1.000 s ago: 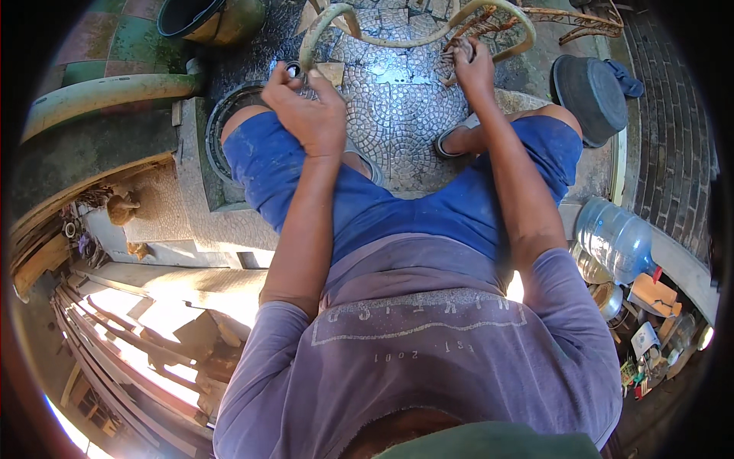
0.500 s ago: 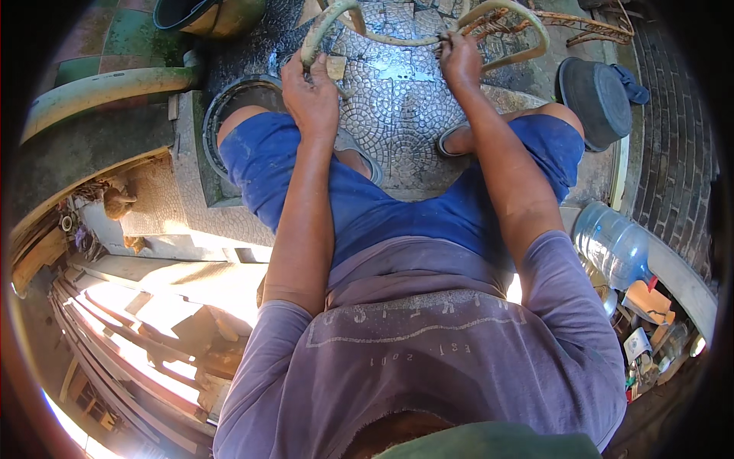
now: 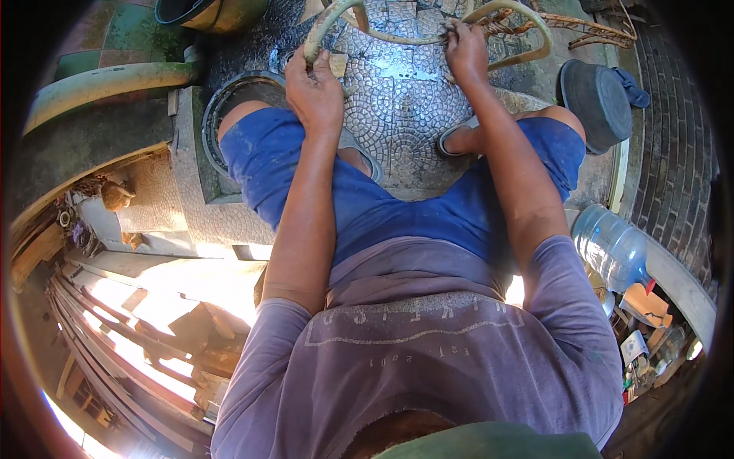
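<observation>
A pale, worn frame of bent tubing (image 3: 527,50) spans the top of the view, between and beyond my knees. My left hand (image 3: 313,96) is closed on its left curve, thumb and fingers around the tube. My right hand (image 3: 466,57) is closed at the frame's middle right, against the inner tubing; what exactly its fingers hold is hidden. Behind that hand rises a rusty, openwork metal piece (image 3: 589,27). A sandalled foot (image 3: 363,162) shows below each hand, over wet mosaic tiles (image 3: 397,115).
A dark bucket (image 3: 199,14) stands upper left, near a long pale pipe (image 3: 115,84). A round basin (image 3: 214,126) lies beside my left knee. An upturned grey tub (image 3: 592,103) and water jug (image 3: 608,249) are at right. Timber planks (image 3: 122,336) lie lower left.
The frame has shifted to the right. My left hand has moved up and right, its fingers now closer round the tube. My right hand has risen slightly, still at the frame.
</observation>
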Available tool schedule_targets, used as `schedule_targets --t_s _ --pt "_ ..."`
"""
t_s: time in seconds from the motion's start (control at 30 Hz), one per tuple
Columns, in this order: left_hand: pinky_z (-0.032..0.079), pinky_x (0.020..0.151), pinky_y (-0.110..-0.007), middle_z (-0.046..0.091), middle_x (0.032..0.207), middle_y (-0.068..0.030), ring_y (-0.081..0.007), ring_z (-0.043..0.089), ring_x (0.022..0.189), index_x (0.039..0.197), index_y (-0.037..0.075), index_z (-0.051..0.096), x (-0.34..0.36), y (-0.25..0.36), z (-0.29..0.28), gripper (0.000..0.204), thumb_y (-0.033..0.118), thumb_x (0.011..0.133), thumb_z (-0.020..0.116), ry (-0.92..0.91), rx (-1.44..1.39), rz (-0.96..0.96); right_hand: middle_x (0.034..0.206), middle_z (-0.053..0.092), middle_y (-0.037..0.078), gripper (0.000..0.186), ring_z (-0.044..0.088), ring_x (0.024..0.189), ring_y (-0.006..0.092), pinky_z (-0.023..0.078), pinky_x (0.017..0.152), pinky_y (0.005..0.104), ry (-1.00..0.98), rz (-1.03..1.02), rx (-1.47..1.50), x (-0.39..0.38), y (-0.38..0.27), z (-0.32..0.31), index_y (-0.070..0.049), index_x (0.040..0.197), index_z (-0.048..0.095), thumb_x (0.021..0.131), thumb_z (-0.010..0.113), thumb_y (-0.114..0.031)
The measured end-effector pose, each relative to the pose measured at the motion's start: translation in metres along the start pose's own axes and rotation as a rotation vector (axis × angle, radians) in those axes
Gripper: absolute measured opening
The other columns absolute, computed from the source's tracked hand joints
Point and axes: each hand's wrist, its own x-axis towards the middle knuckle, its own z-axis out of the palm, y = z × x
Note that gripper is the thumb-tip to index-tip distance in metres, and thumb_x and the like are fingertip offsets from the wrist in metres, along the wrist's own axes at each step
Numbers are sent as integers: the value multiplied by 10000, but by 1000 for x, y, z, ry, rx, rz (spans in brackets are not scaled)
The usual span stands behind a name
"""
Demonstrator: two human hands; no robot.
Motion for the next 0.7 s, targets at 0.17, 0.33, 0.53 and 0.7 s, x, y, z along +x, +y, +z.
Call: schedule_targets --t_s 0.17,0.33,0.53,0.7 --pt "494 787 -426 642 982 -179 -358 634 887 1136 -1 658 -1 8 0 246 142 936 661 -19 37 4 1132 592 228 236 655 957 446 538 869 500 -180 114 -163 14 2 12 -63 1061 721 872 581 -37" --pt "492 792 -425 644 979 -176 -361 632 897 1137 3 659 -3 6 1 244 143 937 659 1 12 -21 1119 571 217 169 659 968 411 544 879 483 -291 14 -131 -6 -61 15 -45 945 725 862 580 -22" --pt "493 806 -429 651 982 -180 -366 634 921 1142 8 657 -3 3 1 253 133 924 674 17 21 22 1139 567 202 178 653 1010 380 546 875 488 -378 -110 -113 -6 -63 23 -69 980 726 885 580 -30" --pt "493 812 -437 662 986 -186 -381 636 938 1133 7 658 -3 0 3 250 125 913 682 36 23 34 1107 601 217 201 669 971 404 546 858 489 -306 -111 -235 20 -9 0 -84 1010 734 906 563 -61"
